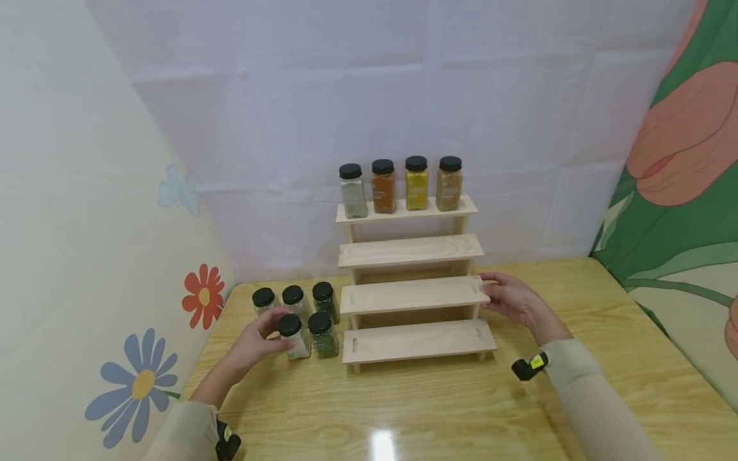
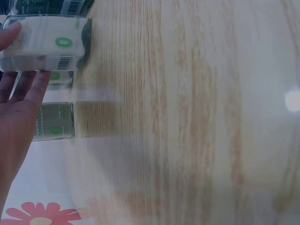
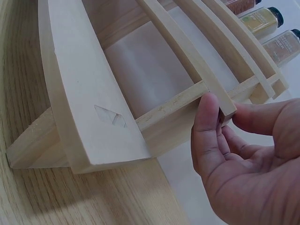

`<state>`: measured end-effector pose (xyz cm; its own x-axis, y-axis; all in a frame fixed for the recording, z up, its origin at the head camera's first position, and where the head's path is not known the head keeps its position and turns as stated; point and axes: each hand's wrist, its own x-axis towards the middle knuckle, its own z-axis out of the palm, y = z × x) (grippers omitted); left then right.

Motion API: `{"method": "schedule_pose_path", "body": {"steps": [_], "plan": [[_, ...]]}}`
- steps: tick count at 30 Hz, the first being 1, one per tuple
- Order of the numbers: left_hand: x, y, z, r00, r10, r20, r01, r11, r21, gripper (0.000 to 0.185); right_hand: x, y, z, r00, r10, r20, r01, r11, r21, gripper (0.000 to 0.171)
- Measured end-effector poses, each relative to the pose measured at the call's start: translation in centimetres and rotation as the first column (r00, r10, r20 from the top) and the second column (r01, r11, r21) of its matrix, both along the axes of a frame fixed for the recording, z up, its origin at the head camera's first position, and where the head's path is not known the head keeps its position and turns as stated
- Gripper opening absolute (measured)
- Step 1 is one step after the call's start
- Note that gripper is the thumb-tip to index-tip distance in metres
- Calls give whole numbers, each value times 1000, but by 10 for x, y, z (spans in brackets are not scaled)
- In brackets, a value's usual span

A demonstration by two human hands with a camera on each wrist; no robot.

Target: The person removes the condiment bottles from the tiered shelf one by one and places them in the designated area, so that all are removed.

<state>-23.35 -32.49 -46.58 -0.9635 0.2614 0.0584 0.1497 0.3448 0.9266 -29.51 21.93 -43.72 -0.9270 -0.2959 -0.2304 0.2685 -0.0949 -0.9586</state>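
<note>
Left hand point(image 1: 254, 342) curled round white spice jar point(image 1: 293, 337), front of the cluster left of rack. Right hand point(image 1: 513, 301) pinching end of second-lowest shelf point(image 1: 410, 294), apparently steadying stepped rack point(image 1: 412, 282).

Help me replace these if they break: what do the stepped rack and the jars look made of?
The stepped rack looks like pale unfinished wood: visible grain, raw matte edges in the right wrist view. The jars seem clear glass, possibly plastic, since contents show through, with black caps, likely plastic. The table is glossy wood-grain, perhaps laminate.
</note>
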Motion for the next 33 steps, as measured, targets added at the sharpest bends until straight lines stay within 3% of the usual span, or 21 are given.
{"method": "schedule_pose_path", "body": {"steps": [6, 13, 19, 24, 33], "plan": [[-3, -1, 2, 1000, -8, -24, 6, 997, -71, 63, 0, -1, 1, 1000, -5, 3, 5, 1000, 3, 57], [-5, 0, 21, 993, -64, -101, 41, 977, -211, 62, 0, -1, 1, 1000, -4, 11, 3, 1000, 11, 59], [-13, 6, 56, 983, -129, -131, 98, 971, -218, 61, 0, 0, 2, 1000, 2, 4, -2, 1000, 9, 56], [-20, 20, 90, 975, -130, -182, 87, 971, -224, 59, 0, 0, 2, 1000, -2, 0, 2, 1000, 9, 54], [-37, 41, 122, 948, -131, -291, 65, 972, -227, 59, 0, 0, 2, 1000, -4, 4, 4, 1000, 14, 57]]}}
